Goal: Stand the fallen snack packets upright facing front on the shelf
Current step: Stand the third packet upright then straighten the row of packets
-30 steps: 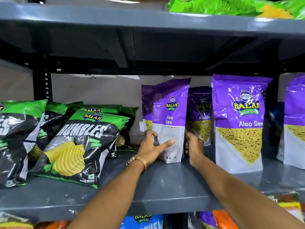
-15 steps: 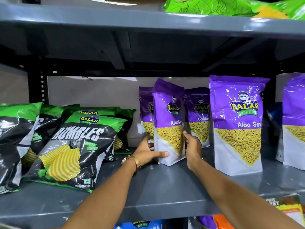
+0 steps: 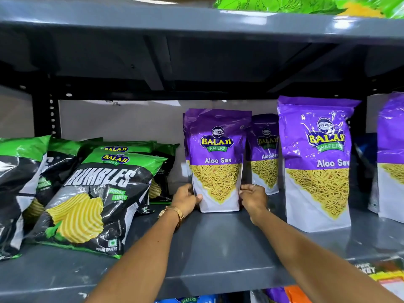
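Observation:
A purple Aloo Sev packet [image 3: 216,162] stands upright on the grey shelf [image 3: 218,248], its front label towards me. My left hand [image 3: 185,199] grips its lower left edge and my right hand [image 3: 253,196] grips its lower right edge. Another purple packet [image 3: 264,154] stands behind it to the right, and one more is partly hidden right behind its left side. A larger Aloo Sev packet [image 3: 317,165] stands upright further right, closer to the front edge.
Green and black Rumbles wafer bags [image 3: 96,200] lean back in a row on the left of the shelf. A purple packet [image 3: 391,154] is cut off at the right edge. The upper shelf [image 3: 196,25] hangs low overhead with green bags on it.
The packet between my hands has turned from side-on with its back showing to facing front, and it now stands straight. Both hands have slid down to its lower edges.

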`<state>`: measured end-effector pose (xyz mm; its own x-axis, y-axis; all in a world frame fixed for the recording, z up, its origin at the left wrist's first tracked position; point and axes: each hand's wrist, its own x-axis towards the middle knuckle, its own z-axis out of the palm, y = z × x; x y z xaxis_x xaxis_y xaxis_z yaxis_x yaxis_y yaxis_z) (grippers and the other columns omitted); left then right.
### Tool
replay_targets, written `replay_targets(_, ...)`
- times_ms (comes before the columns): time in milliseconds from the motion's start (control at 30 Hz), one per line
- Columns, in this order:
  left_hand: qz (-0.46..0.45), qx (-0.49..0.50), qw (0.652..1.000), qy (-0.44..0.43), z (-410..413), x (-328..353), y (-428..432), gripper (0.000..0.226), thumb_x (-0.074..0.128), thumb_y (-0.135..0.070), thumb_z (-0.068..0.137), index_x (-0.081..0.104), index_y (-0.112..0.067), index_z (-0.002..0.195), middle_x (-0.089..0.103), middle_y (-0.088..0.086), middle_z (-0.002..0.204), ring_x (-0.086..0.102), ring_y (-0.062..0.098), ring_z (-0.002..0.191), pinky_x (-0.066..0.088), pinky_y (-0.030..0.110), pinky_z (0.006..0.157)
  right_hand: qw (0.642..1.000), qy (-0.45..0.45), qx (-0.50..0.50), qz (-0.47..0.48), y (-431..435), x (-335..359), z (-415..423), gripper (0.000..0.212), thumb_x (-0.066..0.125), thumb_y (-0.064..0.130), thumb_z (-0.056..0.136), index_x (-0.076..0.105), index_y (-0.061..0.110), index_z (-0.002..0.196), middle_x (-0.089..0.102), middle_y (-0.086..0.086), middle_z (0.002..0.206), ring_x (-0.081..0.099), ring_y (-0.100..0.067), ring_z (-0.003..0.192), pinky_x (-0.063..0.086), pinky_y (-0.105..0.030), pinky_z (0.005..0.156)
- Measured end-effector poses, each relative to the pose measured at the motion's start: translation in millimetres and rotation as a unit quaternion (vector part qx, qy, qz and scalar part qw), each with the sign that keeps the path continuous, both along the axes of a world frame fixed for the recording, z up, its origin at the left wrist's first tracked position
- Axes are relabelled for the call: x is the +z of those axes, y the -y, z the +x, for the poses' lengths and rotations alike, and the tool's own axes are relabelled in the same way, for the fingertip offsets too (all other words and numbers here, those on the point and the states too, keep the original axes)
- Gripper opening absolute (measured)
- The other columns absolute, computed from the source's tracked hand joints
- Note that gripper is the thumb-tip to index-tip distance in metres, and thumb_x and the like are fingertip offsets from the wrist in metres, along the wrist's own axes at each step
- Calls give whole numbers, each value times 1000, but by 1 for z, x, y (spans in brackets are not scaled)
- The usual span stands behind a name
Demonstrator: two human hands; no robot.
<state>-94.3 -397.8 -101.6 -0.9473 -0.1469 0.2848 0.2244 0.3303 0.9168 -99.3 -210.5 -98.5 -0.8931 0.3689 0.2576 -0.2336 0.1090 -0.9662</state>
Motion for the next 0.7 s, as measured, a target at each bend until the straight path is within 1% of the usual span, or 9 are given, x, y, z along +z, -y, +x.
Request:
replay_targets(33,-7,12,1000,1,0,0,0,13,65,-20,66,63,-20,79,70,26,96,67,38,101,51,51,97,1000,-1,-2,9,-1,-1,-2,22,57,-2,85,71,-2,102,70,-13,92,59,-23,79,55,-37,87)
replay_targets(100,-7,18,1000,-6,7,3,-2,8,67,-16,75,61,-17,80,65,17,82,68,34,92,57,48,87,1000,2,-15,22,-1,-1,-2,19,62,2,84,72,-1,100,73,-17,102,62,-26,87,55,-43,93)
replay_targets(167,26,26,999,-13,15,6,-6,6,60,-6,89,58,-8,84,59,12,84,60,22,70,61,31,65,999,1,-27,31,-2,-1,-3,17,65,3,83,73,-1,98,73,-18,106,66,-31,95,54,-45,94)
replay_targets(233,47,42,998,-19,15,7,-7,7,54,-3,93,57,-6,87,58,14,88,54,16,57,55,19,47,999,4,-31,38,-3,-1,-4,15,66,4,83,74,0,96,73,-18,106,67,-34,100,55,-46,93)
replay_targets(333,37,49,998,-18,19,9,-5,2,54,-2,93,55,-2,94,58,15,82,56,12,42,52,18,37,998,17,-38,51,-4,1,2,12,65,5,83,74,4,92,73,-17,107,66,-35,101,55,-43,93)
replay_targets(467,13,30,999,-4,35,14,-4,4,52,-1,94,51,-2,97,58,18,86,56,6,29,52,20,36,996,30,-51,73,-5,3,22,18,56,2,83,72,6,89,71,-17,110,63,-34,106,51,-33,88)
replay_targets(533,-22,38,999,-14,43,15,-4,5,49,-2,95,53,-4,95,61,21,91,59,7,32,55,25,40,995,28,-46,82,-5,5,34,21,52,1,83,72,3,89,70,-18,110,62,-35,107,50,-33,86)
replay_targets(633,-128,59,989,-45,54,15,-8,15,45,-4,93,58,-7,98,69,25,92,72,31,59,62,45,57,995,14,-41,91,-9,5,51,22,50,1,83,71,1,90,71,-19,108,62,-35,107,50,-33,88)
replay_targets(700,-180,51,981,-56,59,13,-9,21,41,-10,90,57,-8,103,70,26,94,73,39,74,61,50,70,995,10,-34,97,-14,5,60,16,52,2,84,68,5,84,71,-18,105,63,-33,101,50,-32,87)
